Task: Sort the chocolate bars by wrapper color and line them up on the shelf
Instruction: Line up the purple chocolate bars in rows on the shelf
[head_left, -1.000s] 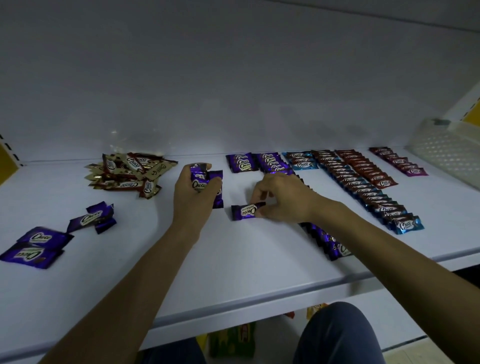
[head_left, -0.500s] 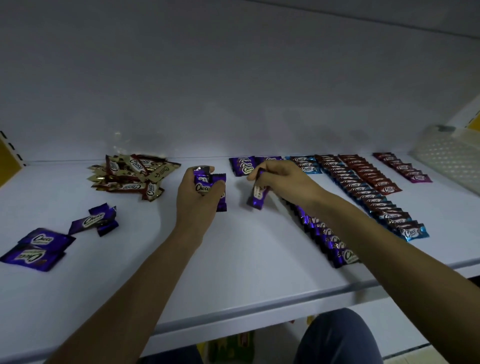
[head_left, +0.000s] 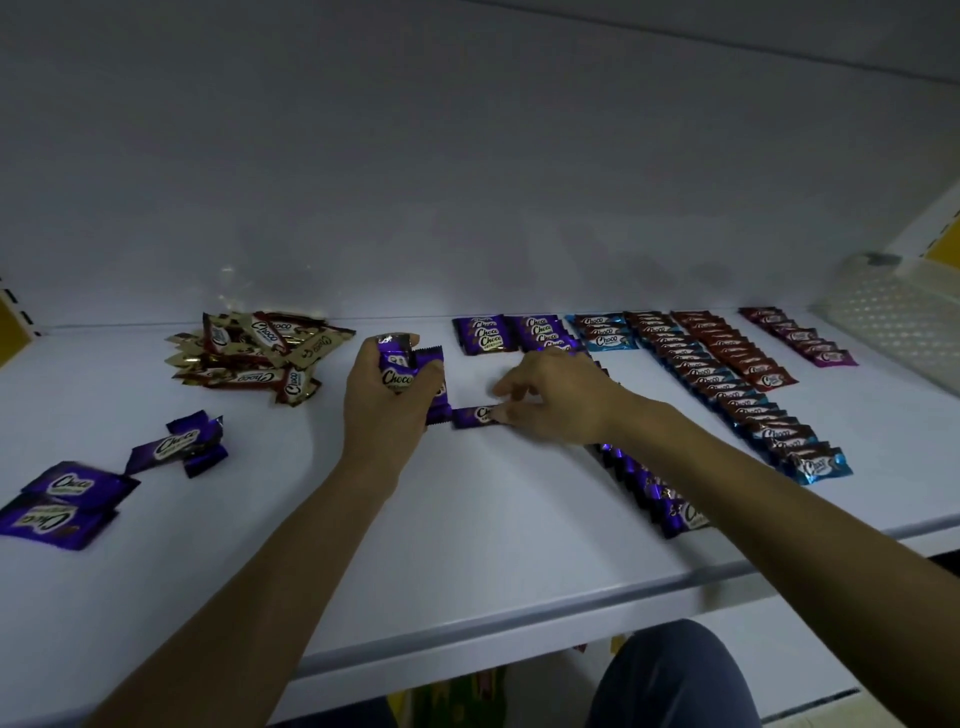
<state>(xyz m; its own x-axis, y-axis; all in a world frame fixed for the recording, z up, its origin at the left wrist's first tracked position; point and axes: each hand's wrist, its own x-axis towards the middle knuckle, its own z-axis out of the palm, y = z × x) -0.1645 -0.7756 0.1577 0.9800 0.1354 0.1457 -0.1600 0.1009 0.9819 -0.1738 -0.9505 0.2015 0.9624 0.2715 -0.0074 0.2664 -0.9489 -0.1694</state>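
Your right hand (head_left: 550, 400) is back from the row (head_left: 641, 486), pinching the next bar (head_left: 474, 417) flat just beside your left hand (head_left: 387, 415), which grips a purple stack (head_left: 397, 371): sorting continues.

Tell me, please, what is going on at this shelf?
A person is sorting chocolate bars on a shelf. The left hand grips several purple bars; the right hand holds one purple bar resting on the shelf. Sorted rows stand at right; a gold pile and loose purple bars lie at left.
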